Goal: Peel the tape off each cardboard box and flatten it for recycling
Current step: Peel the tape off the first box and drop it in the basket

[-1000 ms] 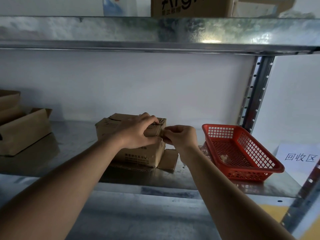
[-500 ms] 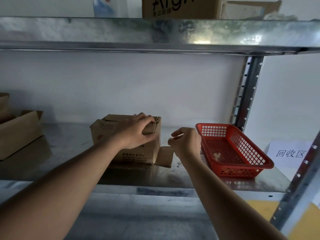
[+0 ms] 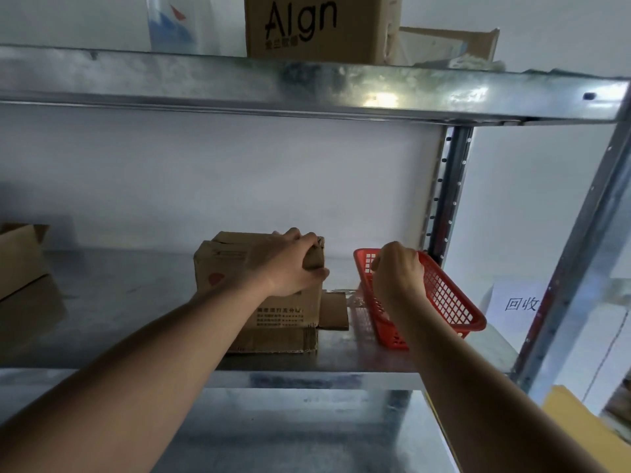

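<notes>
Both forearms are bare from the bottom edge up to the wrists, with no sleeve, watch, bracelet or glove in sight, and the left hand [image 3: 288,266] and right hand [image 3: 397,271] carry no rings on the fingers that show, whose nails look short.

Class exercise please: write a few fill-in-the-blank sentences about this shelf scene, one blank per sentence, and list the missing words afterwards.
1. The left hand grips the top of a small ____ box.
2. The right hand is held above a basket coloured ____.
3. The box on the upper shelf is printed with the word ____.

Missing words: cardboard; red; Algn
</notes>
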A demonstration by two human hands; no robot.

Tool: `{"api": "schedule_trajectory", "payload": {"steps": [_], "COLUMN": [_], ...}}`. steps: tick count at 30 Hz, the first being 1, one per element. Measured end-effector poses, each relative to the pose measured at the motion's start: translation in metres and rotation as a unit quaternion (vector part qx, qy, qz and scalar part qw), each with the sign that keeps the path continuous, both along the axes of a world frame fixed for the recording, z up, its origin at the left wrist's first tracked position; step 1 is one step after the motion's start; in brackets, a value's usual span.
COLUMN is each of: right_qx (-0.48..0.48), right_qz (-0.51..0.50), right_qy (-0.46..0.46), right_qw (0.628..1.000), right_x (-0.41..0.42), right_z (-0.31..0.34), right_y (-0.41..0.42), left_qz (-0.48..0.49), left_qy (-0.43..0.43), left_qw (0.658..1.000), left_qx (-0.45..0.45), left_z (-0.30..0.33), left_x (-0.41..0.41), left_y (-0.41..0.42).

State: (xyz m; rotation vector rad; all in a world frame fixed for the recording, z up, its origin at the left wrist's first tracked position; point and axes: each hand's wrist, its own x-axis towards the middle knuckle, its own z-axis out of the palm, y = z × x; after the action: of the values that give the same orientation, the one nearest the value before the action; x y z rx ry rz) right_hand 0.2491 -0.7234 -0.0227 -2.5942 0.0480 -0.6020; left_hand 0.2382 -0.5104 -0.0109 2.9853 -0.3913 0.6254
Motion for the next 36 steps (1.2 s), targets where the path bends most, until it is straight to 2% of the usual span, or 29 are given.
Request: {"api": "schedule_trajectory", "payload": {"steps": [5, 10, 13, 16, 18, 21, 23, 27, 29, 32, 36], "right_qx": [-0.046, -0.031, 0.041, 0.087, 0.094, 0.068, 0.047, 0.043, 0.055, 0.063, 0.057], "right_qz": [-0.004, 0.022, 0.098, 0.206, 0.269, 0.319, 0.324, 0.331, 0.332, 0.306, 0.284], "right_qy": [0.073, 0.064, -0.017, -0.09, -0.086, -0.014, 0.009, 0.033, 0.057, 0.074, 0.111], "right_qw": [0.996, 0.997, 0.994, 0.971, 0.955, 0.945, 0.945, 0.942, 0.94, 0.947, 0.951], "right_x": [0.001, 0.001, -0.001, -0.003, 0.001, 0.01, 0.014, 0.017, 0.016, 0.015, 0.018], "right_z": [-0.006, -0.008, -0.004, 0.001, 0.004, 0.002, -0.001, -0.004, -0.002, 0.004, 0.015], "right_y": [-0.021, -0.029, -0.02, 0.002, 0.018, 0.037, 0.043, 0.046, 0.051, 0.061, 0.065], "left_qz": [0.005, -0.003, -0.011, -0.016, -0.032, -0.042, -0.01, 0.113, 0.126, 0.082, 0.063], "left_qy": [-0.004, 0.01, 0.065, 0.119, 0.121, 0.118, 0.11, 0.099, 0.112, 0.085, 0.06], "left_qw": [1.0, 1.0, 0.997, 0.991, 0.988, 0.988, 0.991, 0.988, 0.982, 0.974, 0.965], "left_qx": [-0.001, -0.015, -0.046, -0.067, -0.091, -0.093, -0.076, -0.029, -0.087, -0.196, -0.247], "left_z": [0.0, -0.002, 0.004, 0.015, 0.021, 0.027, 0.03, 0.026, 0.019, 0.01, 0.006], "left_x": [0.0, -0.003, -0.005, -0.01, -0.015, -0.025, -0.032, -0.043, -0.045, -0.043, -0.037], "left_y": [-0.016, -0.018, -0.013, -0.007, -0.003, 0.011, 0.031, 0.086, 0.11, 0.126, 0.135]}}
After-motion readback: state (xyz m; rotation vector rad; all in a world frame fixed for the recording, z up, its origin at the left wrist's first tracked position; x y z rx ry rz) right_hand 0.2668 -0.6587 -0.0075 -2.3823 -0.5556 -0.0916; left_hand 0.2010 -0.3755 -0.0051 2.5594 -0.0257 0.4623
